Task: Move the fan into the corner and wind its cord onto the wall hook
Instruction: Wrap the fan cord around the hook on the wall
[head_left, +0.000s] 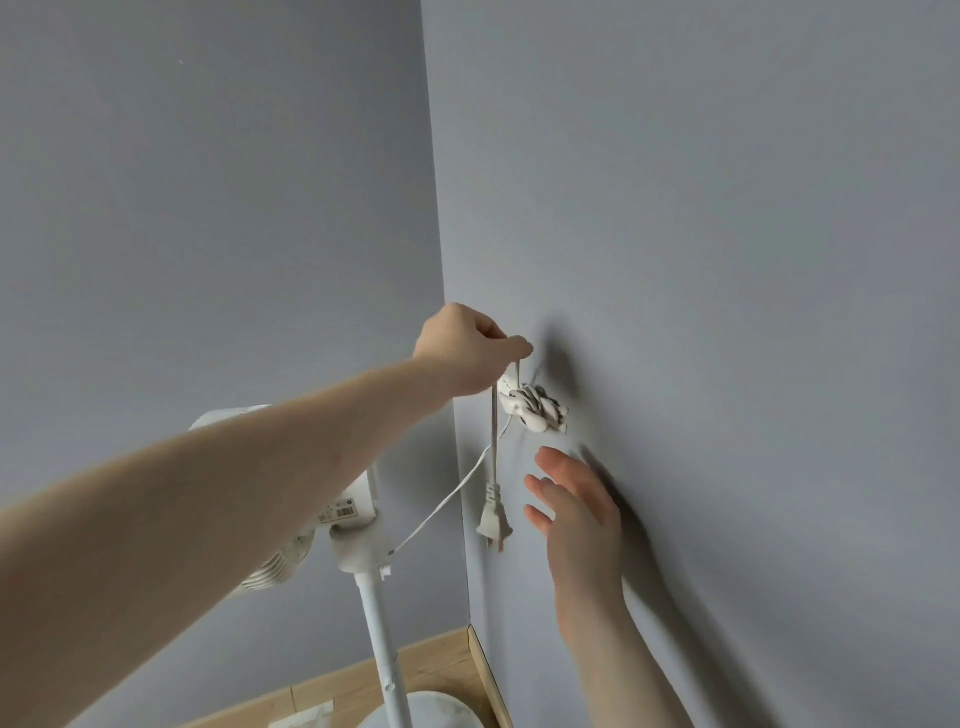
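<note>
A white pedestal fan (358, 530) stands in the corner on its pole, partly hidden behind my left forearm. Its white cord (441, 506) runs up to a wall hook (535, 408) on the right wall, where several loops are wound around it. My left hand (462, 348) is just above the hook, pinching the cord's end section. The plug (493, 519) dangles below on a short length. My right hand (576, 504) is below the hook, to the right of the plug, fingers spread, holding nothing.
Two grey-blue walls meet in a corner (452, 364). A wooden skirting board (441, 660) runs along the bottom. The fan's round white base (436, 712) sits on the floor at the bottom edge of the view.
</note>
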